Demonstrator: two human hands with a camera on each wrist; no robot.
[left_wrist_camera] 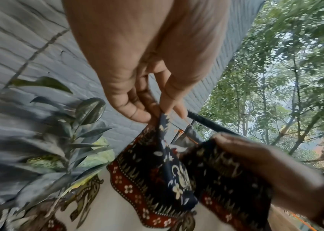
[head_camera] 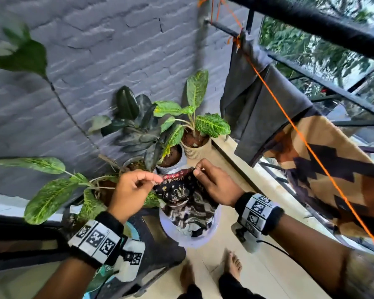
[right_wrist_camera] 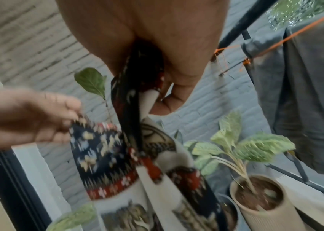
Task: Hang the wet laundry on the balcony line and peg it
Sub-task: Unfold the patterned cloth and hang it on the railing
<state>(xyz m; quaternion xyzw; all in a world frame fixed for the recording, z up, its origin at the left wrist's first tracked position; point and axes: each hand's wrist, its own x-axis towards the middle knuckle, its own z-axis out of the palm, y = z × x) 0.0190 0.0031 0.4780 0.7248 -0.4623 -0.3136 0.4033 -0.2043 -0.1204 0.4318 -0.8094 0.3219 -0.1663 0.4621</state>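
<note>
I note my right fingers [right_wrist_camera: 169,100] blurred around the cloth [right_wrist_camera: 105,157]; below them its lower end is cut off, and the tub [head_camera: 171,231] mostly hidden.

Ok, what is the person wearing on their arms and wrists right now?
Both forearms are bare, with no sleeves. Each wrist carries a black band faced with white panels printed with black square code markers; the right wrist band looks the same. A small pale camera unit hangs under the right band with a thin black cable trailing from it. No rings or gloves show.
</note>
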